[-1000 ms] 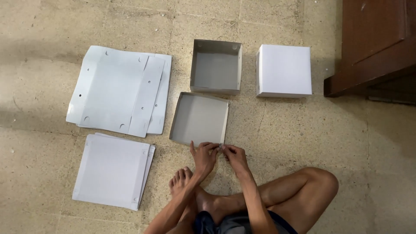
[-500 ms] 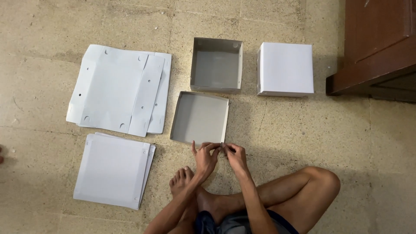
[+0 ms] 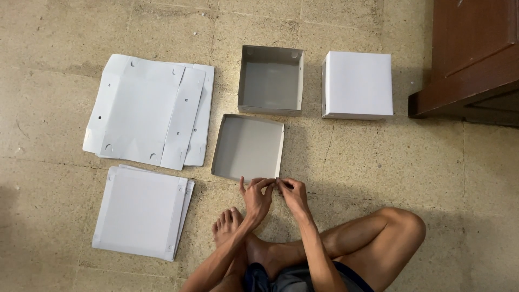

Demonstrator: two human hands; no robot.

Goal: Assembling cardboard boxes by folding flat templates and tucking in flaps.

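So the shallow tray was pinched at its near right corner by both hands, left hand and right hand, fingertips closed on the cardboard edge. Just beyond the tray an open box was seen, a closed box to its right, flat sheets well left. Bare floor was left right of the tray. Exact finger contact couldn't be made out.
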